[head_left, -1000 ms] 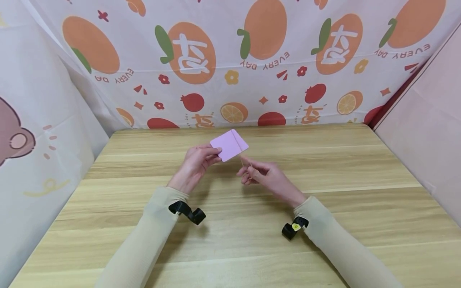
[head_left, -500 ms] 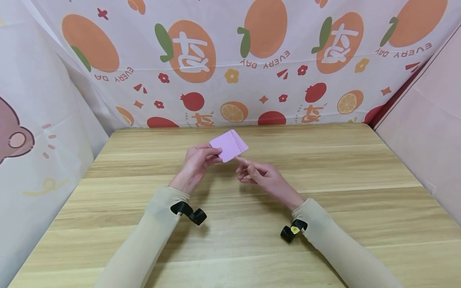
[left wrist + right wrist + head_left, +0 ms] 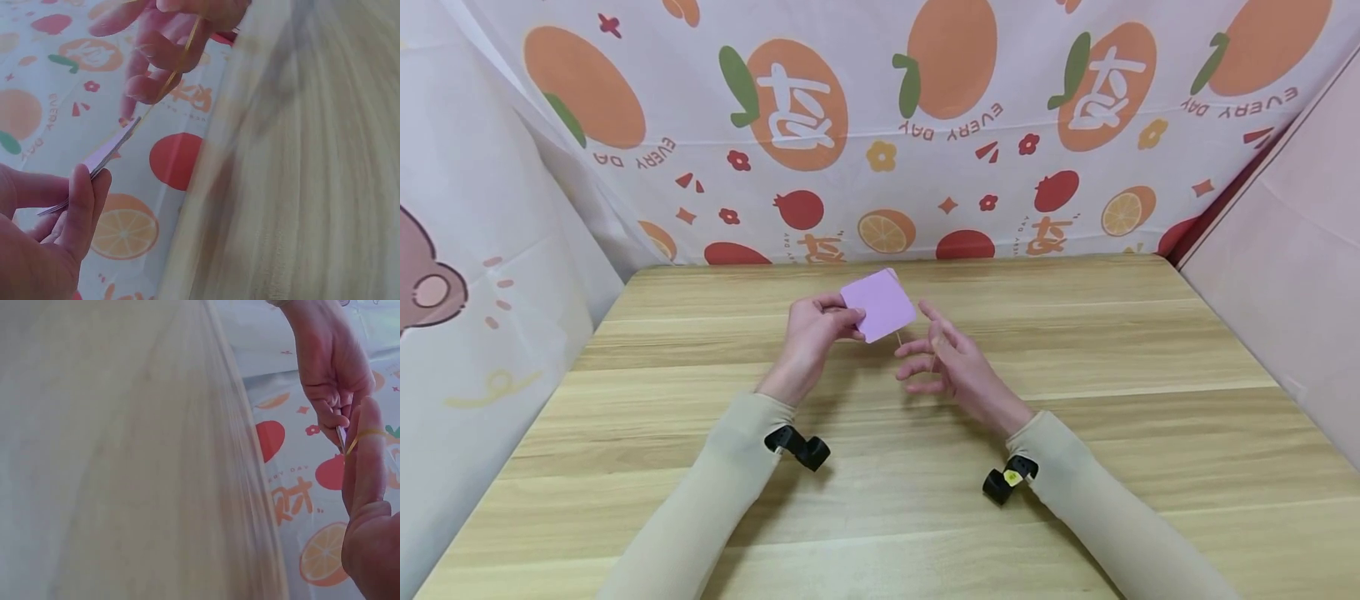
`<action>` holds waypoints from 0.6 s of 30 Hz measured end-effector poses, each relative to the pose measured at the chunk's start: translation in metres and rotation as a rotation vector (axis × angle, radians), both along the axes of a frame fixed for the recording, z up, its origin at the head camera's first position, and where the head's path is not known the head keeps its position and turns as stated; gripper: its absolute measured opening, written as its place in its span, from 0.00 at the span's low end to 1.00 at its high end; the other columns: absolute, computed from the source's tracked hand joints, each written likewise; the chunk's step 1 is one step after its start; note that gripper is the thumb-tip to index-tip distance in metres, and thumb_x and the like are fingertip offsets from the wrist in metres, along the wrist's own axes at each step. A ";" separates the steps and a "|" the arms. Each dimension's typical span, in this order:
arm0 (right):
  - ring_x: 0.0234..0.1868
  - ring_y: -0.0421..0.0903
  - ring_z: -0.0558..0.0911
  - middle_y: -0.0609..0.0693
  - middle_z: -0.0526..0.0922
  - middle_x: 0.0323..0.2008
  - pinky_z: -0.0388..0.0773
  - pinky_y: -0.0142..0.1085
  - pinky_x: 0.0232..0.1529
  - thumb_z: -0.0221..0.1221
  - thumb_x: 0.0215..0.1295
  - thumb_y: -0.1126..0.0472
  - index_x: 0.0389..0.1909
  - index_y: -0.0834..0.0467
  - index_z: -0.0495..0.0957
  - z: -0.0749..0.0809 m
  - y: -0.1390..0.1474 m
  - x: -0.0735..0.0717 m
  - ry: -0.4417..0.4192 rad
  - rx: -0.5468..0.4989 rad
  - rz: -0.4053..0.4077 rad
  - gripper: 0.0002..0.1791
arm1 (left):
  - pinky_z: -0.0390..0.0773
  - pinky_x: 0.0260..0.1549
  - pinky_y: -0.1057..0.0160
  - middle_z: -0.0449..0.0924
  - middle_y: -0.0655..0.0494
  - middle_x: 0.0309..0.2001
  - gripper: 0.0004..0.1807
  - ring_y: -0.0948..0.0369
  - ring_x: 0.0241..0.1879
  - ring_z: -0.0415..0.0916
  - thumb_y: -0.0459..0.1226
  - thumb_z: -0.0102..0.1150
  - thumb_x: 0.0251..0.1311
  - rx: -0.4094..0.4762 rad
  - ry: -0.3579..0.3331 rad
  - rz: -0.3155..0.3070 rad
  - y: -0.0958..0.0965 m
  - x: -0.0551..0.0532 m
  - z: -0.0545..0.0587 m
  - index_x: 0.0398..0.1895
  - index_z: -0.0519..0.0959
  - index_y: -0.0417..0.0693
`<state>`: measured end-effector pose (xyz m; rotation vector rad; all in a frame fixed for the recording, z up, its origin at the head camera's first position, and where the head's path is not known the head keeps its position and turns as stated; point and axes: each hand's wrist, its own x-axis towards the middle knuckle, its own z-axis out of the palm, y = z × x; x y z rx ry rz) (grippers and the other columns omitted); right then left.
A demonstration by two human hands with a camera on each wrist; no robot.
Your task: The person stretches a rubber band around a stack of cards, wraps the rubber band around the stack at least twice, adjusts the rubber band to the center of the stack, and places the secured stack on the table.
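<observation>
A small stack of purple square cards (image 3: 880,304) is raised over the far middle of the table, pinched at its left corner between the thumb and fingers of my left hand (image 3: 811,337). Seen edge-on in the left wrist view, the cards (image 3: 107,155) look thin and layered. A thin yellowish rubber band (image 3: 187,47) runs taut from their edge to my right hand (image 3: 961,367), just right of the cards. That hand's fingers are spread and mostly straight. The right wrist view shows the rubber band (image 3: 370,432) stretched across them. The cards hide part of the band.
Beneath both hands lies a wood-grain table (image 3: 880,500). A fruit-printed cloth (image 3: 880,183) hangs along its far edge, with pale cloths at both sides. A black wrist camera (image 3: 801,447) sits on the left sleeve, another camera (image 3: 1006,482) on the right.
My right hand's fingers have spread apart, the index finger lifting beside the cards. The diagonal line across the cards' front is gone from sight. My left hand keeps its pinch.
</observation>
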<state>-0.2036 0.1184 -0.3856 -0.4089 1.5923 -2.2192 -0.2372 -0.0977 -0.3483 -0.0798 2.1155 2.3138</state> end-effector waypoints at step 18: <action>0.39 0.51 0.84 0.73 0.75 0.45 0.83 0.48 0.46 0.51 0.76 0.55 0.57 0.69 0.75 -0.003 0.001 -0.005 0.194 0.144 -0.077 0.21 | 0.84 0.27 0.65 0.78 0.50 0.26 0.05 0.62 0.20 0.78 0.22 0.61 0.55 0.030 -0.020 -0.016 0.002 -0.001 -0.002 0.35 0.77 0.27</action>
